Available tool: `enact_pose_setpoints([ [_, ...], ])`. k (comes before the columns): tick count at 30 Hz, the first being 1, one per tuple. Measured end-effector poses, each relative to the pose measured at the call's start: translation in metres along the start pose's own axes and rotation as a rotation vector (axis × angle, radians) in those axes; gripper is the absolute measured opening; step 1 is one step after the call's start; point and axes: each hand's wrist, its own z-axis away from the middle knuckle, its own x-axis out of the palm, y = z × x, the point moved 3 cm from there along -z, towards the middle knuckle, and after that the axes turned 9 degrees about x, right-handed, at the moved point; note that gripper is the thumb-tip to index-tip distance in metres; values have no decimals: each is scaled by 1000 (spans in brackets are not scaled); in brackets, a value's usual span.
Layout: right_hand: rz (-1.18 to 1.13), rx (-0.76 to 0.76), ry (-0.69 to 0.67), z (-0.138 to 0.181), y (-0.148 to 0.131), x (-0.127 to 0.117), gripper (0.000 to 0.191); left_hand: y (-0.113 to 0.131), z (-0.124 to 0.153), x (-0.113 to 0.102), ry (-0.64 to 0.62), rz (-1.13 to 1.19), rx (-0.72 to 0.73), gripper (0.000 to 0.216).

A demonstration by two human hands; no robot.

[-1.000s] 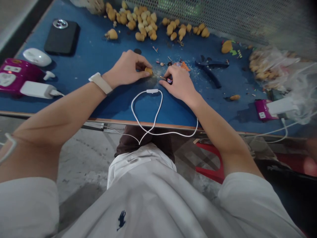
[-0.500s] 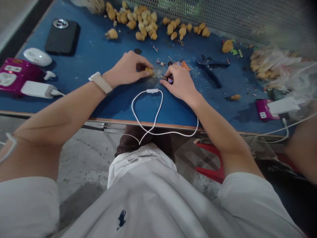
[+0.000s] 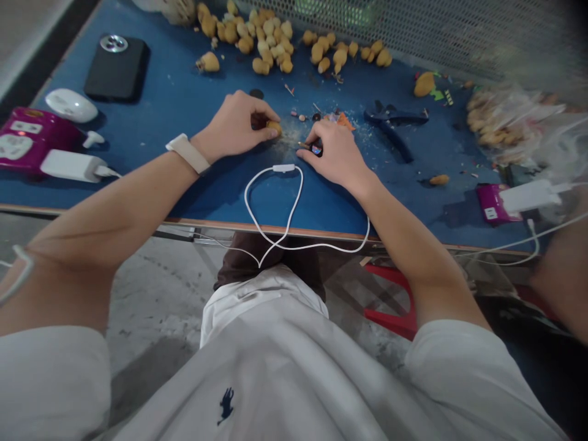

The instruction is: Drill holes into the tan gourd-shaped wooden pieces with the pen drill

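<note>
My left hand (image 3: pixel 239 125) rests on the blue table (image 3: pixel 151 110) with its fingers pinched on a small tan piece (image 3: pixel 275 128). My right hand (image 3: pixel 335 153) lies just to the right, fingers curled round a thin tool (image 3: pixel 309 147) whose tip points left toward that piece. A white earphone cable (image 3: pixel 275 202) loops on the table under both hands and hangs over the front edge. A pale watch band (image 3: pixel 187 153) sits on my left wrist.
A heap of tan pieces (image 3: pixel 271 43) lies at the back. Dark pliers (image 3: pixel 390 122) lie right of my hands. A black phone (image 3: pixel 117 67), white earbud case (image 3: pixel 71 105) and magenta power strip (image 3: pixel 22 138) are left. Another person's arm (image 3: pixel 563 275) shows far right.
Both hands stay in place on the table; my left hand has shifted the tan piece slightly. The other person's arm has come into view at the far right.
</note>
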Motion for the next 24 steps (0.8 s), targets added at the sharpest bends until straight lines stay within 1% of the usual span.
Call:
enact_pose_setpoints([
  [4,1,-9,15,0,-2,3,33,4,1,0,11,4,-25,59],
  [10,3,-8,30,-2,-4,7,32,15,2,0,26,17,-71,52],
  [14,-8,-1,36,-2,-6,8,34,21,2,0,48,21,-82,46],
  [19,-16,18,40,-1,-8,4,36,21,3,0,51,54,-75,51],
  [22,-28,22,40,0,-9,-2,39,15,2,-3,32,121,-36,60],
  [24,-31,23,32,1,-10,-5,41,11,2,-5,15,157,-2,62],
])
